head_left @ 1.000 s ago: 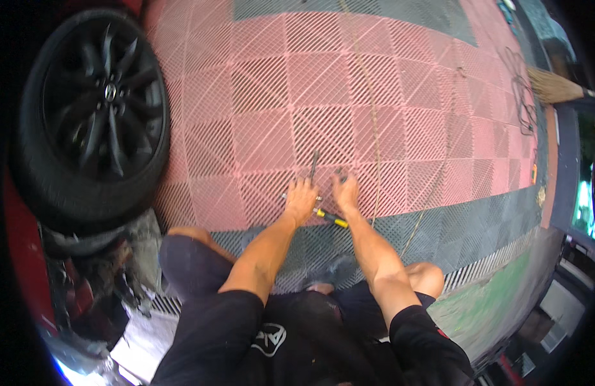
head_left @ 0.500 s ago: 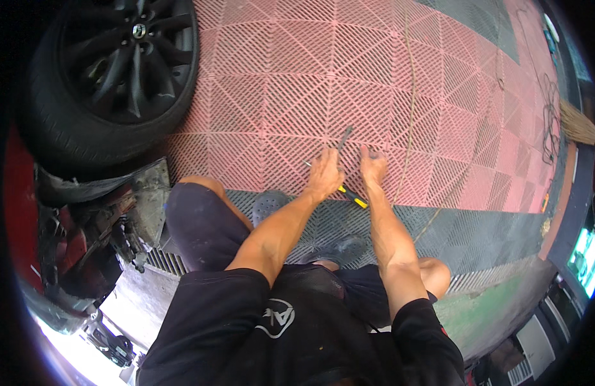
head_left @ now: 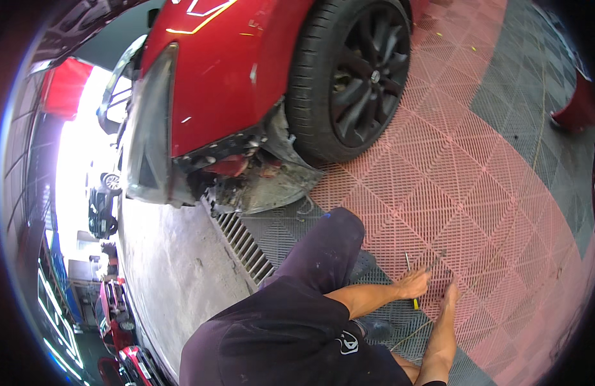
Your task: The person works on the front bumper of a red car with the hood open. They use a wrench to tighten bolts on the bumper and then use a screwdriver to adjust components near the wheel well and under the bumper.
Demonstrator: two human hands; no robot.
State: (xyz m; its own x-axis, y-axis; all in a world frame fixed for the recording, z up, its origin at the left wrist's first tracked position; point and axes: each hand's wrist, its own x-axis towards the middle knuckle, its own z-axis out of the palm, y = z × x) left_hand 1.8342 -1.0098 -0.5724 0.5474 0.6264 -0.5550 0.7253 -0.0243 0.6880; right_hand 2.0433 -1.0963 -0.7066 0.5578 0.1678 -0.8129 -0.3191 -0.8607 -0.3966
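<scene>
We find the left hand (head_left: 412,284) low over the pink floor tiles (head_left: 503,186), its fingers closed on a slim dark tool (head_left: 438,258). The tool projects beyond those fingertips, its free end angled away from the wearer. A thin metal rod (head_left: 407,260) shows past the same hand, and a yellow handle end (head_left: 415,303) shows on its near side; we cannot tell whether the fingers grip either. The right hand (head_left: 451,294) is just beside, its fingers bent near the dark tool; we cannot tell whether they grasp anything. Beyond the left knee we note a red car (head_left: 233,83) with torn lower bodywork.
</scene>
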